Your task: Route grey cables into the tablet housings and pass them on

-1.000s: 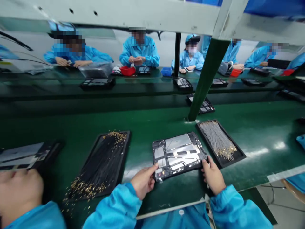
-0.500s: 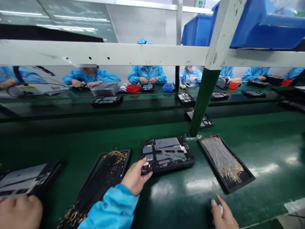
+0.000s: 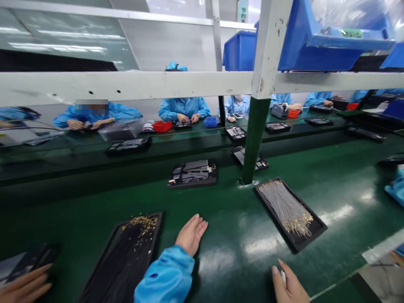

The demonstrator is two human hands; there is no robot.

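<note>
Black tablet frame with silver panels (image 3: 192, 174) lies untouched on the bench. Left hand (image 3: 191, 235) below it, fingers apart, empty. Right hand (image 3: 290, 286) below right, fingers together, small white item (image 3: 283, 275), held or not unclear; black tray of gold-tipped grey wires (image 3: 311, 240) right of frame.

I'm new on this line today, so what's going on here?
At a green bench, a person's left hand lies open beside a tray of black wires with gold tips. Their right hand pinches a small white item near a tray of grey wires. A black device frame sits farther along, and co-workers in blue work opposite.
</note>
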